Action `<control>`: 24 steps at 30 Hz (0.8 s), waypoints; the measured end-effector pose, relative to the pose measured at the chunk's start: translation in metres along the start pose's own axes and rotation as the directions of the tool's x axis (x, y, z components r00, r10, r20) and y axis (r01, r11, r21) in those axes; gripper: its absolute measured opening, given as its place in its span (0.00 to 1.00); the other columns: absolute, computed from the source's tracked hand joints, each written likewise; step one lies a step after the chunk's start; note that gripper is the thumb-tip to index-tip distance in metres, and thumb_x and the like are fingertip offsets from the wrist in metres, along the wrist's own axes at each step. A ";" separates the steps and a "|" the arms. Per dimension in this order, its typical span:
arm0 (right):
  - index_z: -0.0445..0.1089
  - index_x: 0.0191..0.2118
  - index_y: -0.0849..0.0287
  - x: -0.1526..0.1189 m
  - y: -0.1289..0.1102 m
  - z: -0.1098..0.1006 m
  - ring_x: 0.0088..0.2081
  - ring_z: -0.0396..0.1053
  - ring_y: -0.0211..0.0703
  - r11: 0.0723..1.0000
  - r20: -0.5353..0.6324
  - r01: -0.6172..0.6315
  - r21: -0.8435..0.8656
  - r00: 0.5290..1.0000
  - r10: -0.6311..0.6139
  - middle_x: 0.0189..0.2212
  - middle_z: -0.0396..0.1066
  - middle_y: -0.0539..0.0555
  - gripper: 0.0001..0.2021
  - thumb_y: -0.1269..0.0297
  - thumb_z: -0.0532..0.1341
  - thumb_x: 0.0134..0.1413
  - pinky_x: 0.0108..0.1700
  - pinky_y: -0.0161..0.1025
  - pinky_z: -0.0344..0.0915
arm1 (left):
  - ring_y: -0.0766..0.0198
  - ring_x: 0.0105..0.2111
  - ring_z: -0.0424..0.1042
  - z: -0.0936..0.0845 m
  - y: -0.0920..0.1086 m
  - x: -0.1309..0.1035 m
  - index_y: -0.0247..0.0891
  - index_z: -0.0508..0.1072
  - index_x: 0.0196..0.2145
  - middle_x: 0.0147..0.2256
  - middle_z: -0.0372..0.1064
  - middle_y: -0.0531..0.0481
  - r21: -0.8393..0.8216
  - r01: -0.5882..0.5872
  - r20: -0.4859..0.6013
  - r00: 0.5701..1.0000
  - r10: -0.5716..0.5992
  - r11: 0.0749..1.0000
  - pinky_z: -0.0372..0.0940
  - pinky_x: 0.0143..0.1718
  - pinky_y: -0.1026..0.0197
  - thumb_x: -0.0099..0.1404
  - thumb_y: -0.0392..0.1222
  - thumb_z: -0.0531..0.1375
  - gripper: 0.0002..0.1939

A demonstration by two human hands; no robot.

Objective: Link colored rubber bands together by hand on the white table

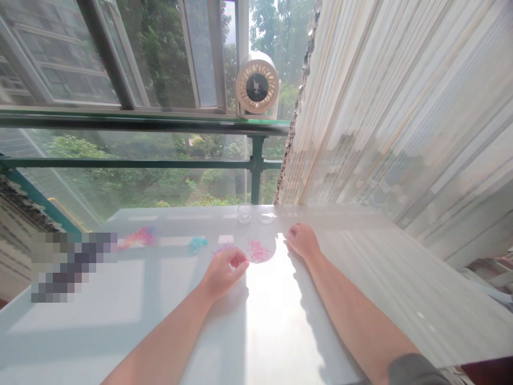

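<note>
My left hand (226, 272) is held over the white table (180, 337), thumb and forefinger pinched together at the left edge of a small heap of thin pink pieces (259, 250). Whatever the pinch holds is too small to make out. Partly behind that hand lies a heap of thin purple pieces (222, 249). To the right of the pink heap, my right hand (303, 240) is closed with its fingers curled in, low over the table. Its fingertips are partly hidden, and I cannot see anything in them.
Teal pieces (197, 245) and a pink-orange bundle (141, 236) lie to the left. At the back edge stand a clear round container (245, 213) and a shallow clear dish or lid (266, 216). A striped curtain (360, 117) hangs at right; a white round device (257, 85) is by the window.
</note>
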State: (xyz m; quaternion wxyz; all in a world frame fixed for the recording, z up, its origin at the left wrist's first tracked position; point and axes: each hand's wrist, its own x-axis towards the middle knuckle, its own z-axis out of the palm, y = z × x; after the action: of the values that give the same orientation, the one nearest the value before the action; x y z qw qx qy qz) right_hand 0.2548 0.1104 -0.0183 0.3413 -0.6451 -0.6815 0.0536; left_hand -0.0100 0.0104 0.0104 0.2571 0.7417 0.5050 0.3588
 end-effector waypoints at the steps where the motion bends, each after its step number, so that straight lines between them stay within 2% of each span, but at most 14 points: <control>1: 0.69 0.20 0.58 0.001 0.002 -0.001 0.34 0.65 0.45 0.999 -0.015 -0.020 0.050 1.000 0.021 0.26 0.69 0.54 0.09 0.68 0.55 0.46 0.39 0.38 0.58 | 0.66 0.28 0.68 0.000 0.000 0.000 0.37 0.71 0.27 0.27 0.71 0.50 0.001 -0.002 0.000 1.000 0.002 1.000 0.60 0.28 0.65 0.58 0.41 0.56 0.07; 5: 0.72 0.25 0.60 0.005 0.015 -0.005 0.31 0.68 0.42 0.951 -0.106 -0.147 0.274 0.978 0.182 0.27 0.72 0.53 0.15 0.61 0.51 0.50 0.35 0.35 0.60 | 0.66 0.27 0.68 0.000 0.000 0.001 0.37 0.71 0.27 0.26 0.70 0.51 0.004 -0.009 -0.004 1.000 0.009 1.000 0.60 0.30 0.65 0.58 0.40 0.56 0.07; 8: 0.70 0.24 0.61 0.008 0.025 -0.008 0.25 0.66 0.40 0.877 -0.195 -0.232 0.421 0.921 0.338 0.22 0.70 0.53 0.17 0.58 0.49 0.51 0.28 0.34 0.60 | 0.66 0.27 0.68 0.000 -0.001 0.002 0.37 0.71 0.27 0.25 0.70 0.52 0.000 -0.003 -0.006 1.000 0.003 1.000 0.61 0.30 0.64 0.59 0.40 0.56 0.07; 11: 0.62 0.18 0.58 0.008 0.030 -0.013 0.18 0.58 0.36 0.810 -0.260 -0.261 0.525 0.857 0.445 0.15 0.61 0.49 0.18 0.55 0.48 0.53 0.21 0.33 0.54 | 0.66 0.26 0.67 -0.001 -0.002 0.002 0.37 0.71 0.27 0.25 0.70 0.52 -0.005 0.006 -0.002 1.000 -0.006 1.000 0.61 0.31 0.64 0.59 0.40 0.56 0.07; 14: 0.51 0.15 0.54 0.007 0.028 -0.019 0.15 0.47 0.34 0.770 -0.280 -0.243 0.590 0.833 0.478 0.11 0.49 0.45 0.21 0.51 0.47 0.54 0.17 0.34 0.46 | 0.66 0.27 0.68 0.000 -0.004 0.003 0.37 0.71 0.27 0.25 0.70 0.52 -0.012 0.011 -0.006 1.000 -0.011 1.000 0.60 0.31 0.64 0.59 0.40 0.56 0.07; 16: 0.45 0.15 0.53 0.007 0.023 -0.022 0.15 0.42 0.33 0.759 -0.268 -0.212 0.616 0.850 0.454 0.11 0.44 0.44 0.21 0.51 0.45 0.56 0.17 0.34 0.42 | 0.66 0.27 0.68 0.000 -0.004 0.003 0.37 0.71 0.27 0.25 0.70 0.52 -0.018 0.013 -0.009 1.000 -0.013 1.000 0.61 0.31 0.64 0.59 0.40 0.56 0.06; 19: 0.40 0.15 0.53 0.003 0.007 -0.027 0.17 0.39 0.32 0.761 -0.203 -0.141 0.633 0.919 0.339 0.12 0.39 0.43 0.20 0.56 0.44 0.55 0.19 0.35 0.39 | 0.66 0.27 0.68 0.000 -0.004 0.002 0.37 0.71 0.27 0.25 0.70 0.52 -0.024 0.014 -0.014 1.000 -0.014 1.000 0.61 0.31 0.64 0.58 0.40 0.56 0.06; 22: 0.40 0.14 0.54 -0.016 -0.021 -0.028 0.18 0.38 0.31 0.773 -0.046 -0.073 0.630 0.990 0.131 0.13 0.37 0.43 0.19 0.61 0.50 0.48 0.20 0.34 0.38 | 0.66 0.27 0.68 0.000 -0.003 0.002 0.37 0.71 0.26 0.25 0.70 0.52 -0.027 0.010 -0.031 0.999 -0.011 1.000 0.60 0.31 0.64 0.58 0.39 0.56 0.06; 24: 0.43 0.14 0.56 -0.040 -0.045 -0.027 0.18 0.40 0.30 0.783 0.099 -0.034 0.621 0.994 -0.035 0.13 0.40 0.43 0.18 0.65 0.56 0.41 0.21 0.34 0.38 | 0.66 0.27 0.67 0.000 -0.003 0.001 0.37 0.71 0.26 0.25 0.70 0.52 -0.027 0.005 -0.047 0.999 -0.006 1.000 0.60 0.30 0.64 0.58 0.39 0.56 0.06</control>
State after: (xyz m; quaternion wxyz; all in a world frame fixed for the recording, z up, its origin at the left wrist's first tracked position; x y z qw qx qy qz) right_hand 0.2289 0.0571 0.0091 0.4986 -0.4927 -0.6428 0.3090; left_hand -0.0116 0.0126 0.0089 0.2561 0.7282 0.5079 0.3824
